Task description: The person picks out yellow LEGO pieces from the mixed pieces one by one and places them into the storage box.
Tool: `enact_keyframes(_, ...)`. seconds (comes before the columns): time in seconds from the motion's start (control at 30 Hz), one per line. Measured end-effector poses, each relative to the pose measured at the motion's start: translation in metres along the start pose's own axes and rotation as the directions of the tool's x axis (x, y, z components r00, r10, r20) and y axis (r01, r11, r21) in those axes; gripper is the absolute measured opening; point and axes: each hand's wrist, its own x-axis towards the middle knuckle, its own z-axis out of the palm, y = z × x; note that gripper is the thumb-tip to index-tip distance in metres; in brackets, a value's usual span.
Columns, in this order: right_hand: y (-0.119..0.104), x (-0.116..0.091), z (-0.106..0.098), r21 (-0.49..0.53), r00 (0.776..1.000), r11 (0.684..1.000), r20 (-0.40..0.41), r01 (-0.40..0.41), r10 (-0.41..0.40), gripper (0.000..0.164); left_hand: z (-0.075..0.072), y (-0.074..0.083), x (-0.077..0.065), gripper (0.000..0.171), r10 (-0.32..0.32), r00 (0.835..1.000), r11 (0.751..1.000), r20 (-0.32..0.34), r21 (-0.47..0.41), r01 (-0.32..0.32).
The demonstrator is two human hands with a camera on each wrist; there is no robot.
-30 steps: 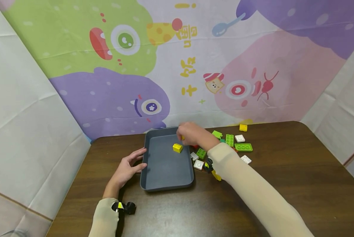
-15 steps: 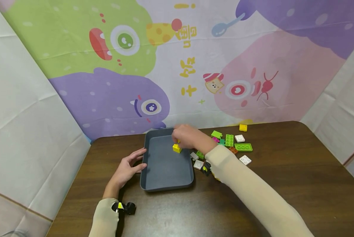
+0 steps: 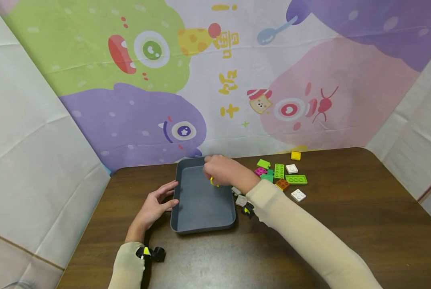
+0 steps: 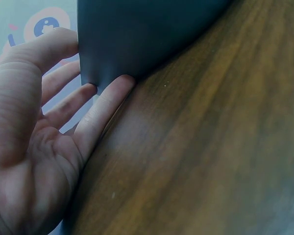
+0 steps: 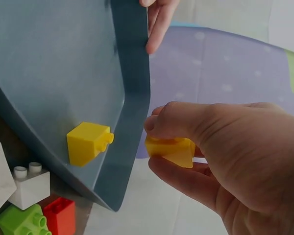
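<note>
My left hand [image 3: 154, 205] rests against the left side of a grey rectangular tray [image 3: 201, 216]. Its fairly straight fingers touch the tray's outer wall in the left wrist view. Over the tray's far right part, my right hand [image 3: 223, 171] pinches a yellow toy brick [image 5: 172, 152] between thumb and fingers. Another yellow brick [image 5: 82, 144], with studs on one side, lies inside the tray near its wall. From the head camera, the right hand mostly covers both yellow bricks.
Right of the tray lie several loose bricks, among them a magenta brick [image 3: 260, 171], a long green brick [image 3: 296, 179], a brown brick [image 3: 282, 184] and a white brick [image 3: 298, 195]. A yellow brick [image 3: 296, 155] sits by the table's back edge. A printed cloth [image 3: 237, 132] hangs behind.
My right hand has moved left from the tray's right rim to over its inside, carrying the yellow brick. The left hand and the tray have stayed in place.
</note>
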Motion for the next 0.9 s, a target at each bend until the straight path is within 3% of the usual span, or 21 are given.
enact_keyframes(0.43,-0.0086,0.0014,-0.0083,0.022,0.999,0.999,0.015,0.043,-0.044,0.011,-0.0004,-0.0011,0.0005,0.063,0.010,1.000,1.000,-0.001,0.003,-0.010)
enact_keyframes(0.9,-0.0083,0.0043,-0.0026,0.132,0.991,0.991,0.122,0.031,-0.048,0.015,0.0001,0.0004,0.0007,0.064,0.010,1.000,1.000,-0.004,0.005,-0.010)
